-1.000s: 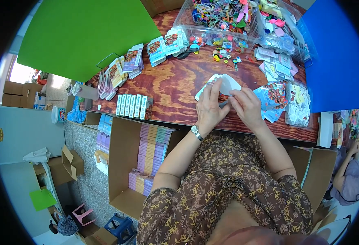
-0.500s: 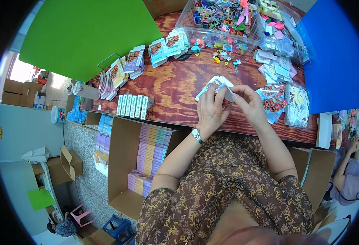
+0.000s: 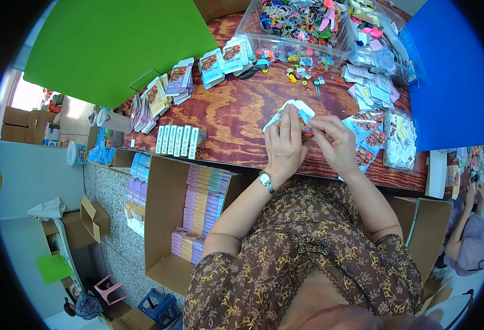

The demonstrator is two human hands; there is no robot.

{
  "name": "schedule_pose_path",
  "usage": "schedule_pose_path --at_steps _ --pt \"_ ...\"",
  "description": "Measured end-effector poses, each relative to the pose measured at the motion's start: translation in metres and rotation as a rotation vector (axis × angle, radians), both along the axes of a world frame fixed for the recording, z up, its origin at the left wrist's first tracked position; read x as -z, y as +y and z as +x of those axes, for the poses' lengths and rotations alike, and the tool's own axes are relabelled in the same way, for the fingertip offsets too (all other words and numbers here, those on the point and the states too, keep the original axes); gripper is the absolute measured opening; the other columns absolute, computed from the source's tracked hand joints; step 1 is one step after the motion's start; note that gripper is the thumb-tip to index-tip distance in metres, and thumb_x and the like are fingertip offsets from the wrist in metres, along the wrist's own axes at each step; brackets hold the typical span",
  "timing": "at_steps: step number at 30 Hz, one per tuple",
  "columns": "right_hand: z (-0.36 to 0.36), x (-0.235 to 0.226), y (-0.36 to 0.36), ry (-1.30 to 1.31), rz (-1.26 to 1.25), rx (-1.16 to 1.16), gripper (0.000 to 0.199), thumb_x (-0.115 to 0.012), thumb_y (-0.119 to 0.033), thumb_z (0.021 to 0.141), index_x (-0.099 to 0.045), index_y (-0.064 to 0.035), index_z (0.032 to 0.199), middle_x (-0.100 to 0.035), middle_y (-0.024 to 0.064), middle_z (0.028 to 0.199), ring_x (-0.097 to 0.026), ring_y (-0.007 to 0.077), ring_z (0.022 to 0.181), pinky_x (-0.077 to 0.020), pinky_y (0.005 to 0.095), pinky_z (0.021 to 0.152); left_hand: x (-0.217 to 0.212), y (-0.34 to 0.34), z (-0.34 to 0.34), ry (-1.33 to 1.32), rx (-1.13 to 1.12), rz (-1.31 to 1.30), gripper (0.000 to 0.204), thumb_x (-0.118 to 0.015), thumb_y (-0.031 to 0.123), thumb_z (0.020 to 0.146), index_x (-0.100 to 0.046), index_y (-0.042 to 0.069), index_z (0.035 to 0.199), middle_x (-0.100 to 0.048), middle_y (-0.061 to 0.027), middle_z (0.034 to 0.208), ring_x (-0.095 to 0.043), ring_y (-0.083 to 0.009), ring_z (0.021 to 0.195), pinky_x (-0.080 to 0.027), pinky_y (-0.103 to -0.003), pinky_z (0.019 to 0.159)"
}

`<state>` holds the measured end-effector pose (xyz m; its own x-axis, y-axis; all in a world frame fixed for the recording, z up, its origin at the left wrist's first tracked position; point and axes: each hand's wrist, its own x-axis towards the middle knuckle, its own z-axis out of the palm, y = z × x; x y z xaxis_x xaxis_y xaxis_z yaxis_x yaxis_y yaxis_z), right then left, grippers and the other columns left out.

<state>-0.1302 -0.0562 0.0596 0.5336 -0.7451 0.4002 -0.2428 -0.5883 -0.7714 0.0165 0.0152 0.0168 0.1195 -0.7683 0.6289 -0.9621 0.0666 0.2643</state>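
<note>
A small printed carton (image 3: pixel 306 130) with white flaps rests on the wooden table in front of me, partly covered by my hands. Across its left part lies my left hand (image 3: pixel 285 140), fingers stretched out flat and close together. At the carton's right edge my right hand (image 3: pixel 333 140) is closed in a pinch, its thumb and fingertips on the cardboard. To the right of that hand, printed sheets with red pictures (image 3: pixel 367 135) lie loosely overlapped, beside a clear tray of small white packets (image 3: pixel 400 140).
At the left stands a row of small boxes (image 3: pixel 179 142). Stacks of flat cartons (image 3: pixel 212 69) lie behind them. Clear bins of colourful trinkets (image 3: pixel 302 25) fill the back. Green (image 3: pixel 115 49) and blue panels (image 3: pixel 454 71) flank the table. Another person (image 3: pixel 473 234) sits at far right.
My left fingers have straightened and flattened over the carton. The white flap that stood up between my hands is down. My right fingers have drawn together at its edge.
</note>
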Motion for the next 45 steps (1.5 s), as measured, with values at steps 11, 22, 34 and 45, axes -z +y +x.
schedule_pose_path --at_steps 11,22,34,45 --pt "-0.002 0.013 0.022 0.018 -0.160 0.061 0.048 -0.057 0.007 0.092 -0.054 0.0032 0.140 -0.065 0.0245 0.124 -0.065 0.0383 0.115 -0.0524 0.0454 0.096 -0.006 0.003 -0.011 0.065 -0.056 0.080 0.094 -0.074 0.017 0.072 -0.031 -0.012 0.151 -0.044 -0.0267 0.147 -0.050 -0.0344 0.097 -0.041 -0.047 0.086" --pt "-0.004 0.019 0.018 0.020 -0.063 0.059 0.040 -0.065 0.001 0.091 -0.061 0.0008 0.130 -0.066 0.0209 0.122 -0.064 0.0363 0.114 -0.0534 0.0439 0.096 0.000 0.002 -0.014 0.037 -0.030 0.132 0.094 -0.076 0.026 0.077 -0.031 -0.010 0.151 -0.048 -0.0279 0.142 -0.053 -0.0363 0.099 -0.044 -0.047 0.083" --pt "-0.128 0.049 -0.097 -0.069 0.388 0.393 0.038 -0.059 -0.011 0.101 -0.058 -0.0012 0.138 -0.064 0.0147 0.132 -0.061 0.0205 0.120 -0.0456 0.0324 0.102 0.062 -0.027 0.039 0.090 -0.183 0.478 0.098 -0.080 0.044 0.080 -0.034 -0.008 0.150 -0.050 -0.0288 0.141 -0.048 -0.0436 0.128 -0.040 -0.055 0.106" --pt "-0.110 0.068 -0.071 0.492 -0.472 0.322 0.054 -0.065 -0.009 0.095 -0.048 -0.0053 0.147 -0.041 0.0227 0.152 -0.040 0.0415 0.140 -0.0335 0.0513 0.114 0.076 -0.040 0.066 0.544 -0.249 0.495 0.048 -0.072 0.019 0.085 -0.054 0.002 0.126 -0.063 -0.0223 0.113 -0.062 -0.0417 0.103 -0.051 -0.049 0.089"
